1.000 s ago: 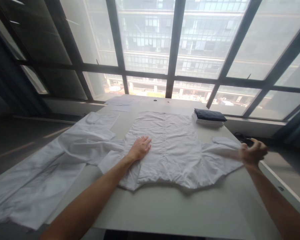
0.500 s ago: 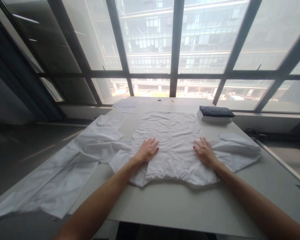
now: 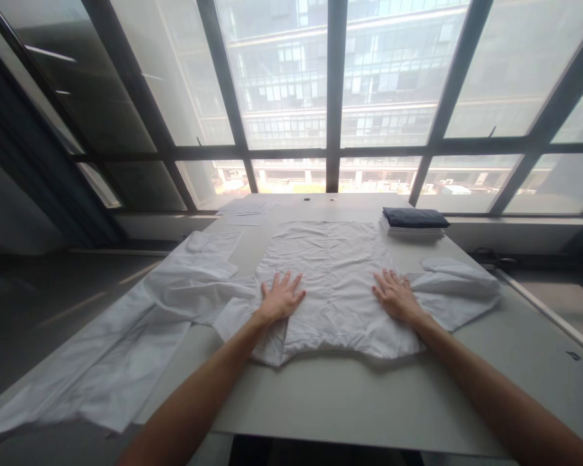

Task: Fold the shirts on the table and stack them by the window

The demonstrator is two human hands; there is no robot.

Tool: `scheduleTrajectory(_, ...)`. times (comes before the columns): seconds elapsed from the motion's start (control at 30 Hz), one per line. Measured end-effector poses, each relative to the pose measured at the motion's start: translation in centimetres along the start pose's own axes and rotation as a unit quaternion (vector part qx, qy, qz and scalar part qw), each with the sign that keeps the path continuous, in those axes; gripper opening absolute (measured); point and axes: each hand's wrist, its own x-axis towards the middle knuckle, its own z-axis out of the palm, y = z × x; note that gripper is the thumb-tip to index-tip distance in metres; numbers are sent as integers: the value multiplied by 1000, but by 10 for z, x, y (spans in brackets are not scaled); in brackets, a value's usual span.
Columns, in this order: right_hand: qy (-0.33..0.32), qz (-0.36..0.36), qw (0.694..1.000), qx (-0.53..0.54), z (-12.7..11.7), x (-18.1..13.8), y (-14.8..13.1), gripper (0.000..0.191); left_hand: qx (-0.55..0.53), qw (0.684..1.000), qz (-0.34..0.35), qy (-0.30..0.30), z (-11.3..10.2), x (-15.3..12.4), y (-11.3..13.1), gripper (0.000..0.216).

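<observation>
A white shirt (image 3: 333,294) lies spread on the white table (image 3: 340,404), its fabric wrinkled, with a row of small buttons or a seam down the middle. On its left half my left hand (image 3: 280,298) rests flat, fingers spread. My right hand (image 3: 394,294) presses flat on the right half, fingers stretched out. A sleeve (image 3: 454,294) reaches out to the right past my right hand. To the left, a second white garment (image 3: 107,343) lies rumpled and hangs over the table's edge. It touches the shirt's left side; where one ends and the other begins is hard to see.
A folded dark navy garment (image 3: 414,217) lies on a stack of folded white cloth (image 3: 411,231) at the back right. Some thin sheets (image 3: 243,210) lie at the back left. Large windows (image 3: 291,77) rise behind the table. A dark curtain (image 3: 39,149) hangs at the left.
My left hand's fingers have spread wider apart and point more straight ahead. My right hand remains flat in about the same place on the shirt. The view has shifted slightly.
</observation>
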Motion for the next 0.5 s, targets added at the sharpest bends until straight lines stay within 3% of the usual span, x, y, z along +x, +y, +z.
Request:
scheduleTrajectory(0.27,-20,6,1000,7,0,25,2,60,4,1000,-17,14,-1,21,-3,65)
scheduleTrajectory(0.4,-18,3,1000,19,-3,45,1,59,-1,998,-3,69,-2,34,-13,54)
scheduleTrajectory(0.5,50,0,998,36,-12,48,-1,53,-29,990,47,128,-4,30,-24,47)
